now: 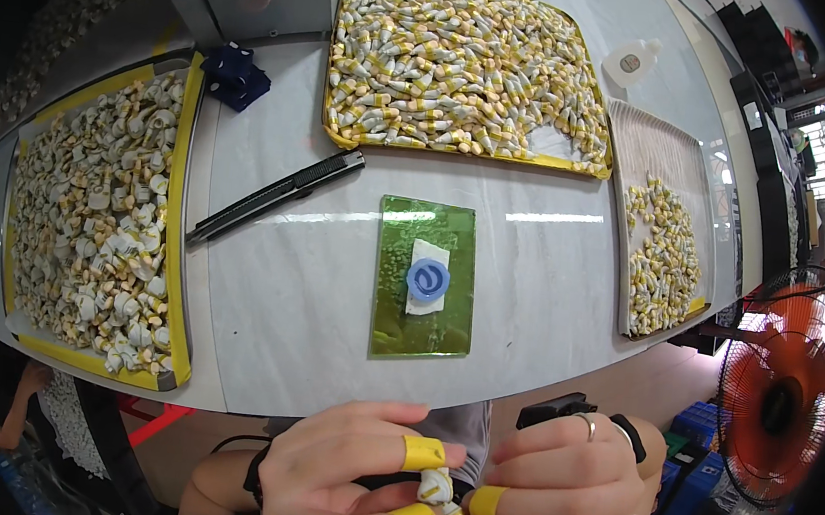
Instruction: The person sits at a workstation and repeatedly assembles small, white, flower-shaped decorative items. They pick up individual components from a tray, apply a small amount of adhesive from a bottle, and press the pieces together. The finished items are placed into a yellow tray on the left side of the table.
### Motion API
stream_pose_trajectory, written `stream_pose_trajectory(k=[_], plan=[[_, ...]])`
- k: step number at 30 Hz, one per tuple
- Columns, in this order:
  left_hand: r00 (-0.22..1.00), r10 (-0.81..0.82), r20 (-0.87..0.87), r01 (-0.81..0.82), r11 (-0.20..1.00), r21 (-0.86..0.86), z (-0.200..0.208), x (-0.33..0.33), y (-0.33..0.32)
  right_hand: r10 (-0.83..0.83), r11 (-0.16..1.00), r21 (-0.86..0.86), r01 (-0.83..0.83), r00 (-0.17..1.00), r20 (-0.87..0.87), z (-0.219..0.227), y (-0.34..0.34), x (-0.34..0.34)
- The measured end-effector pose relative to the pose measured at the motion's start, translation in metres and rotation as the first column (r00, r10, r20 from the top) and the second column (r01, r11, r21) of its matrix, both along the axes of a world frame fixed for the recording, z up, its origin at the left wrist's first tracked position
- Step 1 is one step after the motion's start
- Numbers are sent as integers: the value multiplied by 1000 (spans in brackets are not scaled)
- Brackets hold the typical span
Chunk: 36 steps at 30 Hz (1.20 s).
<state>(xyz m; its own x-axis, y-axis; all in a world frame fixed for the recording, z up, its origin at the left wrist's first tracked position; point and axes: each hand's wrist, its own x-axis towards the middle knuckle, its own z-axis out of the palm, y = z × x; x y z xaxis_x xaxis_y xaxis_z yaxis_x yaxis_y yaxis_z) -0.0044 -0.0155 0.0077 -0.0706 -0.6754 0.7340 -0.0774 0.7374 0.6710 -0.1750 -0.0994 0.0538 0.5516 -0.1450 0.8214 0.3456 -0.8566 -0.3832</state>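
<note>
So the small white-and-yellow piece is pinched in the nearly closed left hand, just off the table, its lower end nipped by the curled right hand. Space dead ahead is kinda hogged by a green glass slab, and a black utility knife is parked between the left tray and back tray.

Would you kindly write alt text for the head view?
The left hand pinches a small white-and-yellow piece, the right hand close beside it; both have yellow finger wraps. Beyond, a green rectangular plate lies on a grey marbled table among shallow trays of small pieces.
</note>
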Motion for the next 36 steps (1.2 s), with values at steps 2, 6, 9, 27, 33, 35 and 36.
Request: stream_pose_trajectory(k=[2,6,9,27,33,35,36], plan=[[1000,4,-14,-4,1000,15,0,0,1,-67,997,49,66,998,20,1,8,3],[1000,7,-1,-7,996,90,9,0,5,-19,999,-34,19,1000,18,1,2,0],[998,-32,-56,43,981,192,21,0,7,-12,999,-49,10,999,-49,6,-1,-3],[449,93,-889,746,509,430,-8,7,18,-532,654,-302,693,138,-835,-5,-135,-130],[422,106,-900,762,497,416,-7,14,24,-625,643,-370,671,180,-759,-2,-128,-120],[422,105,-900,756,507,414,-7,16,26,-634,651,-305,695,277,-722,13,-115,-101],[423,102,-900,753,513,412,-8,16,27,-635,658,-268,704,327,-700,20,-108,-89]])
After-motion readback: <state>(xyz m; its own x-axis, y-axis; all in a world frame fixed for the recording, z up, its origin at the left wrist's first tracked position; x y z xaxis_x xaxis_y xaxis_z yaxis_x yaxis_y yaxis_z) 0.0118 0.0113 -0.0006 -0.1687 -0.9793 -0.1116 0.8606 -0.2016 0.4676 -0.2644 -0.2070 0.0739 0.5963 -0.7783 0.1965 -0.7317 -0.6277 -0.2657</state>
